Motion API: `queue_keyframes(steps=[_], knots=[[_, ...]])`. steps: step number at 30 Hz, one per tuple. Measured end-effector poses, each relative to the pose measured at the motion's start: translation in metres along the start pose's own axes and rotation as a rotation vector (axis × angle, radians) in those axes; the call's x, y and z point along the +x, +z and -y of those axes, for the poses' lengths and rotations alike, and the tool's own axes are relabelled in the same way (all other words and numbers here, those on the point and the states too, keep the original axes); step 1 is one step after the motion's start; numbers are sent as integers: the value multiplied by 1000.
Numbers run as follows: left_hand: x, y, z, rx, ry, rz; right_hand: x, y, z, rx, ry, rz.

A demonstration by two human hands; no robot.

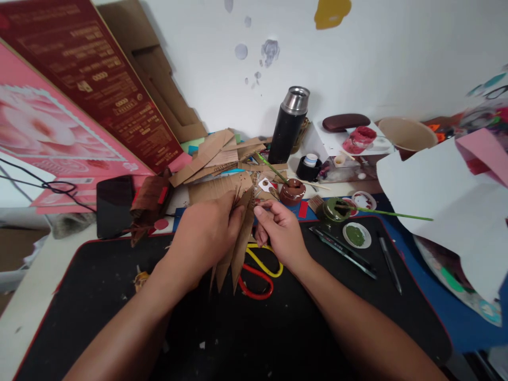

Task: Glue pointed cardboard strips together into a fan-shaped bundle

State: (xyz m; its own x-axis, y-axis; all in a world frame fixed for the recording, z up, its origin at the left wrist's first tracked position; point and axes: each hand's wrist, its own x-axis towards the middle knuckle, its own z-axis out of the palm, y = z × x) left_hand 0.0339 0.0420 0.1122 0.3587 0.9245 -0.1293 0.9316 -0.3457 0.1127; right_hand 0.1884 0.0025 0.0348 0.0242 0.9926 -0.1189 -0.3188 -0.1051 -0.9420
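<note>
My left hand (206, 227) is closed around several pointed pieces of brown cardboard (240, 253), which fan out with their tips toward me. The nearest piece has a ragged edge at its upper right. Just to the right, my right hand (282, 233) is closed in a pinch, thumb against the fingers, beside that edge. Whatever lies between those fingertips is too small to make out. Below the hands rest scissors (257, 297) with one red and one yellow handle loop, their blades hidden. A black mat (246, 338) lies underneath.
Cardboard scraps (214, 156) are heaped behind my hands, beside a black thermos (288, 127). Open jars of brown paint (292, 194) and green paint (335, 210) hold green-stained sticks. Pens (345, 251) lie at right. A phone (115, 206) leans at left, near large boxes (91, 79).
</note>
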Motion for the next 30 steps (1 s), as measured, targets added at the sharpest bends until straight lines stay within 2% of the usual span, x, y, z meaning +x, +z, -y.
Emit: queue_keyframes(steps=[14, 30], knots=[[-2, 2, 0, -12, 11, -2, 0, -1, -2, -3, 3, 7], [-1, -4, -6, 26, -9, 58, 2, -1, -5, 49, 20, 28]])
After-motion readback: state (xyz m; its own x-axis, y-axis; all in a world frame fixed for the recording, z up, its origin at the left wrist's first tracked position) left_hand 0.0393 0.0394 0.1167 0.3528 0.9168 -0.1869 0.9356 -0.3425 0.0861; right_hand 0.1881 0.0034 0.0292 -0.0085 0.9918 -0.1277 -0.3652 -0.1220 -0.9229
